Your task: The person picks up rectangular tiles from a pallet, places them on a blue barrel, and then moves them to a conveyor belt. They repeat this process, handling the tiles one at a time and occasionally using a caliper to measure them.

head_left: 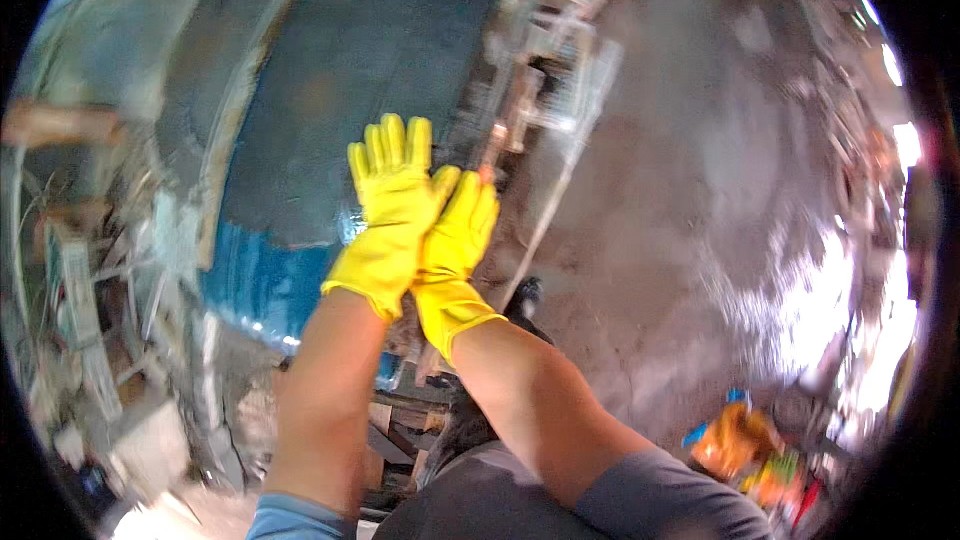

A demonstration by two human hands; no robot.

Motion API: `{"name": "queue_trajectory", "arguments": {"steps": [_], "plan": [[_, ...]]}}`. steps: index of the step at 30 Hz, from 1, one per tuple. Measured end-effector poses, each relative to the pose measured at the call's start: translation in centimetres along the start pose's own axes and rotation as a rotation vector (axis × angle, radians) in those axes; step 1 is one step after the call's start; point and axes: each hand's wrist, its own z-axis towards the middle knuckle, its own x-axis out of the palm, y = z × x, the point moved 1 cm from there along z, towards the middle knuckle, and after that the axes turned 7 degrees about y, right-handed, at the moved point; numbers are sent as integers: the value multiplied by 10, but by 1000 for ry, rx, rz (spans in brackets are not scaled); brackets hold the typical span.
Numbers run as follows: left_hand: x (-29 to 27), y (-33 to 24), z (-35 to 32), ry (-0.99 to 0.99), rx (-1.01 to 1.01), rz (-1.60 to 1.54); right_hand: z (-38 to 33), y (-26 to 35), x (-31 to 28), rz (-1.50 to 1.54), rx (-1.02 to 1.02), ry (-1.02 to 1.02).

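My left hand (395,205), in a yellow rubber glove, is held up in the middle with its fingers stretched out and slightly apart. Against its right side rests my right hand (462,235), in a matching glove, its fingers extended upward. The two hands touch near the left thumb, and I make out nothing held in either. Below them lies a long dark grey surface (350,70) with a shiny blue sheet (255,280) at its near end. A small orange spot by my right fingertips is too blurred to name.
A pale rail (240,120) edges the dark surface on the left. Scrap wood and frames (95,320) clutter the far left. Right of me spreads a wet-looking grey floor (670,190), with orange and colourful bags (740,440) at lower right. A thin pale strip (560,190) runs between.
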Motion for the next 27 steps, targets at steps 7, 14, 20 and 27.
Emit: {"name": "queue_trajectory", "arguments": {"steps": [7, 14, 20, 27], "plan": [[-5, 28, -12, -56, 1, -152, -19, 4, -1, -387, -231, 16], [-38, 222, -301, -35, -891, -14, -8, 11, -11, -344, -263, -65], [-63, 202, -389, 101, -883, 137, -7, 10, -10, -345, -160, -86], [-42, 0, -23, -72, -286, -413, -9, 26, -29, -301, -116, 53]]}}
